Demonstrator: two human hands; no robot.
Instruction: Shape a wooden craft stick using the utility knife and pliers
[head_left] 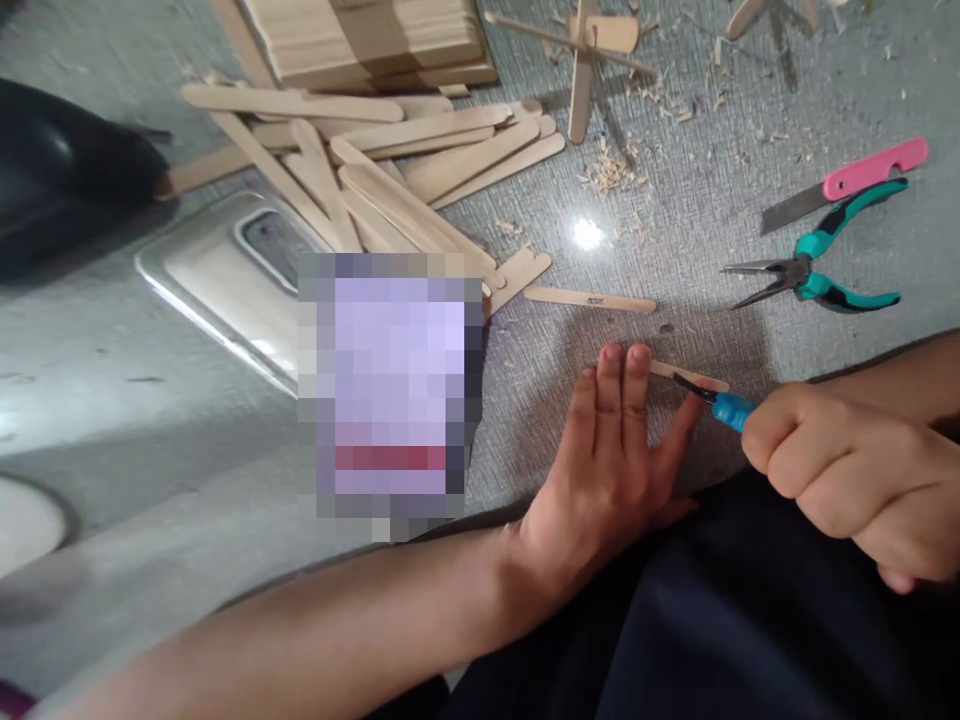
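Pressing down on the grey table (517, 400), the left hand (600, 475) lies palm down with its fingers stretched out, open rather than closed around anything, pinning a narrow wooden stick (667, 371) on the tabletop. Its middle fingertip meets one end of the stick and its index finger reaches the other, with the stick's midsection bare between them. The right hand (855, 480) is curled into a tight fist around a blue-handled cutter (731, 411), whose dark blade points left over the stick, close to the index finger; whether the edge touches the wood cannot be told. Just beyond the left fingertips lies a slotted stick (551, 296) with a small opening near its middle. To the right, pliers (806, 275) with teal and black handles lie with their jaws apart, beside a pink-handled blade (874, 170). Farther off, wood shavings (611, 170) are scattered near an assembly of crossed sticks (580, 85). A loose heap of sticks (450, 172) spreads in front of a banded bundle (315, 45), and a clear case (225, 290) sits beside the heap, next to a pixelated, unreadable object (397, 370).
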